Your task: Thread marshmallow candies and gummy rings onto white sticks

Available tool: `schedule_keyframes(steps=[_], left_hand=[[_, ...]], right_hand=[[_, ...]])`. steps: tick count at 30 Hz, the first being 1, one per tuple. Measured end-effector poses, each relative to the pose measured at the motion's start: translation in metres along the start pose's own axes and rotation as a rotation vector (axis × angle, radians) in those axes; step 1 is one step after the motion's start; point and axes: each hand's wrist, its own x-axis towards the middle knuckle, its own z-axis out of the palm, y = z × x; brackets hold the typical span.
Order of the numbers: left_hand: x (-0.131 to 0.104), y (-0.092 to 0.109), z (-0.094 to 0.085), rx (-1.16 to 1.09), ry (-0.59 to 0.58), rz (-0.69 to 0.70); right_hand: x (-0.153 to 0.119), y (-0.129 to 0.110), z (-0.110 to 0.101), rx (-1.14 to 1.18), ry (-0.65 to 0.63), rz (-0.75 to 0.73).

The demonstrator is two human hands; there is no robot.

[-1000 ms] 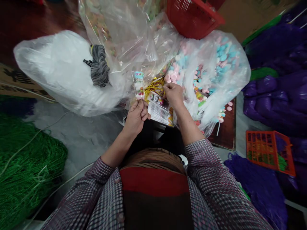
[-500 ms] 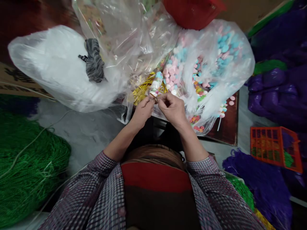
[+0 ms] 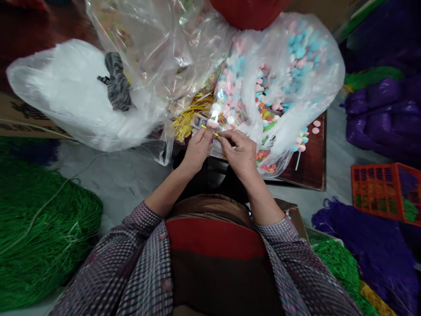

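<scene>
My left hand (image 3: 198, 151) is closed, its fingertips pinching the gathered end of a small clear bag of pastel candies (image 3: 215, 110). A gold twist tie (image 3: 206, 127) crosses at that end. My right hand (image 3: 241, 152) is closed too, thumb and forefinger pinching the tie's right end. Beyond my left hand lies a pile of gold twist ties (image 3: 184, 122). Just past both hands, a large open plastic bag (image 3: 279, 48) holds loose pink, blue and white candies.
A white-filled plastic bag (image 3: 66, 87) with a grey knitted cloth (image 3: 117, 83) on it lies left. A red container (image 3: 250, 13) stands at the back. Green netting (image 3: 42, 228) heaps at left; an orange basket (image 3: 376, 191) and purple netting (image 3: 368, 245) are at right.
The view has shifted slightly. The twist tie now shows stretched between both hands' fingertips, and the small candy bag stands up above my left fingers.
</scene>
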Motion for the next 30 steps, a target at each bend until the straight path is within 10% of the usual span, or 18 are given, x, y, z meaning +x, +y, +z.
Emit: schedule_keyframes(steps=[8,18,27,30], left_hand=[[-0.011,0.012,0.015,0.042,-0.141,-0.195],[-0.021,0.015,0.016,0.056,-0.297,-0.362],[-0.028,0.023,0.011,0.012,-0.512,-0.625],[-0.025,0.021,0.011,-0.006,-0.480,-0.608]], right_hand=[[-0.006,0.006,-0.011,0.346,-0.006,0.303],[-0.015,0.014,-0.004,0.493,0.048,0.354],[-0.016,0.037,-0.013,0.586,-0.220,0.289],[-0.017,0.037,-0.006,0.561,-0.059,0.265]])
